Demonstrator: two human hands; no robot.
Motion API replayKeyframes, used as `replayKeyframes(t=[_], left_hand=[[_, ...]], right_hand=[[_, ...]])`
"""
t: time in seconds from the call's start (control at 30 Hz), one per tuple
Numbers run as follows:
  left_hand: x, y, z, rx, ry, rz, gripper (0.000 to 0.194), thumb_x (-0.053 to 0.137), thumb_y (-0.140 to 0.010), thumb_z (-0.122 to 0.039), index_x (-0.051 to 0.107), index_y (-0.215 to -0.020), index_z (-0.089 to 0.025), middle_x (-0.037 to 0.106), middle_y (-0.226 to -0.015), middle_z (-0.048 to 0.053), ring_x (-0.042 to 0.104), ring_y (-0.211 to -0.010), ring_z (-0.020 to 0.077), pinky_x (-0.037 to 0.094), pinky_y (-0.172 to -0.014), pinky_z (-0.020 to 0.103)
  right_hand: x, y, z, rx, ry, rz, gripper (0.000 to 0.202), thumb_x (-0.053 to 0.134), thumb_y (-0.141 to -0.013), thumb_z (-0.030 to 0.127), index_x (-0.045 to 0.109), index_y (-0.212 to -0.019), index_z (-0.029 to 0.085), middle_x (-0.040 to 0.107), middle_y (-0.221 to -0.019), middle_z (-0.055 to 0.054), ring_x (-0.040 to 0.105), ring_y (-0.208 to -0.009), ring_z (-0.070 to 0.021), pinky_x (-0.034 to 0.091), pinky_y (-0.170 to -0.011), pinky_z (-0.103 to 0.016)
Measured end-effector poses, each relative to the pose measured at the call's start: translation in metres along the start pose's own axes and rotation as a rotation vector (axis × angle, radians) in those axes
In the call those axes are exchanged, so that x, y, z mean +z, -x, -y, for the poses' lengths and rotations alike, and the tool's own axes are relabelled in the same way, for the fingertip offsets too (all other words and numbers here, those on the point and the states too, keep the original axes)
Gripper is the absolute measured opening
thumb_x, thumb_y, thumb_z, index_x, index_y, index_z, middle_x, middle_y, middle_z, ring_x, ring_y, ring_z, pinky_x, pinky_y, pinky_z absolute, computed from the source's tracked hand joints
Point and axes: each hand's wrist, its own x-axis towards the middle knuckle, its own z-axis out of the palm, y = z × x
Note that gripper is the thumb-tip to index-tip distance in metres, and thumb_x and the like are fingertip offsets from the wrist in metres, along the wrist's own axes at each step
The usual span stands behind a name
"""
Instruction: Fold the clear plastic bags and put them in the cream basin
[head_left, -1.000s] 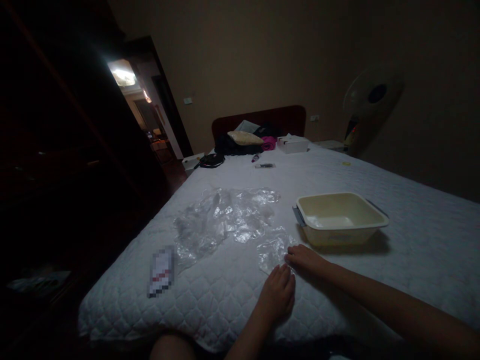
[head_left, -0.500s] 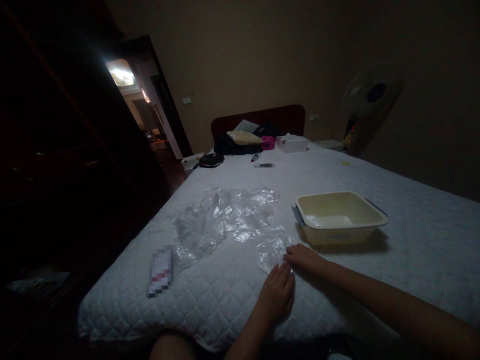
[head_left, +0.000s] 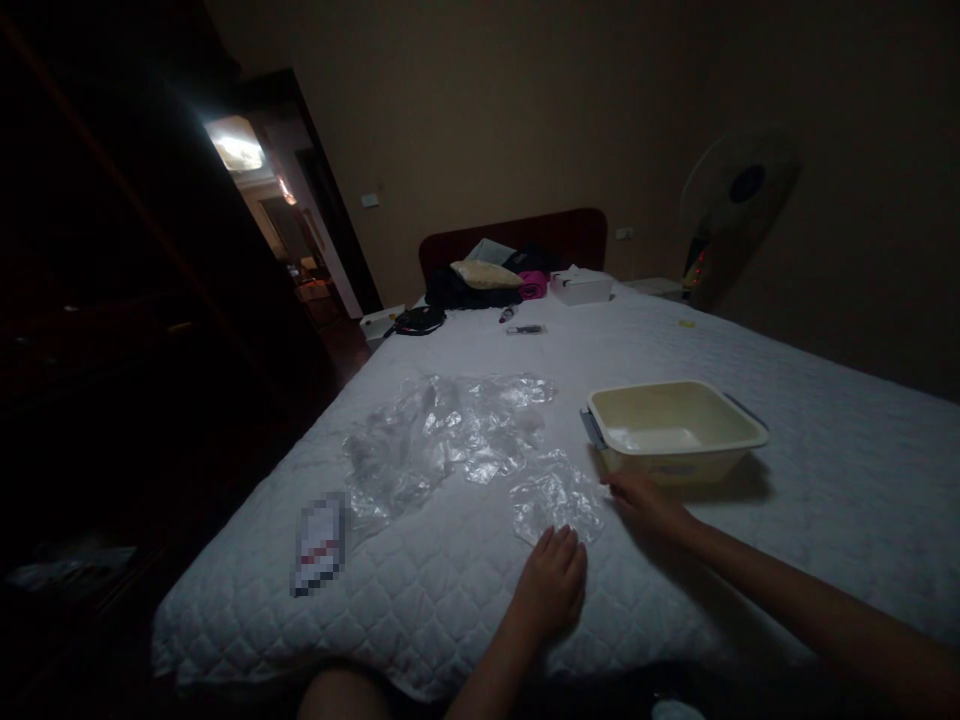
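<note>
My left hand (head_left: 553, 580) lies flat with its fingertips on the near edge of a small clear plastic bag (head_left: 551, 500). Just right of that bag, my right hand (head_left: 649, 505) has its fingers pinched together near the bag's right edge; whether they grip the film is too small to tell. Larger crumpled clear plastic (head_left: 442, 430) spreads over the white quilted bed beyond and to the left. A cream basin (head_left: 675, 462) with grey handles stands behind my right hand.
The white quilted bed (head_left: 247, 590) bears a blurred-out item (head_left: 321, 545) at the near left. Toward the headboard (head_left: 585, 235) are a pillow (head_left: 487, 275), a pink roll (head_left: 533, 285), a white box (head_left: 581, 289) and a black bag (head_left: 420, 320). A fan (head_left: 746, 182) stands at the right.
My right hand has moved right and slightly away from my left hand, toward the basin. The small bag appears spread further right. My left hand has stayed in place.
</note>
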Motion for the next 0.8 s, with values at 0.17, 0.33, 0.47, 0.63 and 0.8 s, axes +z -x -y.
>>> replayKeyframes(t=[0.17,0.33,0.47,0.63,0.8], left_hand=[[0.000,-0.002,0.000,0.006,-0.010,0.005,0.041,0.038,-0.082,-0.025,0.041,-0.122,-0.014,0.047,-0.125,0.010,0.036,-0.121,0.0226,0.026,-0.104,0.041],[-0.002,-0.003,-0.002,0.008,-0.026,0.004,0.040,0.038,-0.083,-0.024,0.041,-0.122,-0.014,0.050,-0.122,0.010,0.038,-0.119,0.0216,0.027,-0.104,0.040],[-0.003,-0.004,-0.003,-0.001,-0.035,0.003,0.040,0.039,-0.082,-0.024,0.041,-0.121,-0.015,0.050,-0.122,0.010,0.037,-0.120,0.0212,0.027,-0.104,0.040],[-0.003,-0.003,-0.003,0.003,-0.034,0.002,0.040,0.038,-0.083,-0.024,0.042,-0.121,-0.014,0.048,-0.125,0.010,0.036,-0.122,0.0221,0.026,-0.104,0.040],[-0.003,-0.001,-0.001,0.002,-0.017,0.012,0.042,0.038,-0.083,-0.027,0.039,-0.123,-0.015,0.044,-0.128,0.010,0.032,-0.124,0.0222,0.025,-0.104,0.040]], right_hand=[[-0.009,0.020,-0.028,0.270,-0.100,-0.034,0.019,0.045,-0.074,0.025,0.060,-0.079,0.015,0.062,-0.079,-0.008,0.056,-0.075,-0.0213,0.042,-0.069,-0.031],[-0.003,0.023,-0.037,0.492,-0.388,0.058,0.024,0.050,-0.071,0.035,0.058,-0.066,0.013,0.060,-0.061,-0.004,0.054,-0.057,-0.0164,0.041,-0.055,-0.026],[0.003,0.017,-0.028,0.621,-0.513,0.073,0.025,0.056,-0.068,0.037,0.055,-0.056,0.014,0.053,-0.048,0.001,0.046,-0.045,-0.0108,0.034,-0.044,-0.022],[0.004,0.006,-0.017,0.702,-0.566,0.071,0.021,0.065,-0.056,0.025,0.048,-0.047,0.016,0.048,-0.041,0.003,0.041,-0.041,-0.0085,0.029,-0.041,-0.020],[0.004,0.000,-0.005,0.684,-0.654,0.082,0.023,0.059,-0.060,0.029,0.042,-0.049,0.018,0.042,-0.040,0.005,0.039,-0.039,-0.0078,0.029,-0.038,-0.020]])
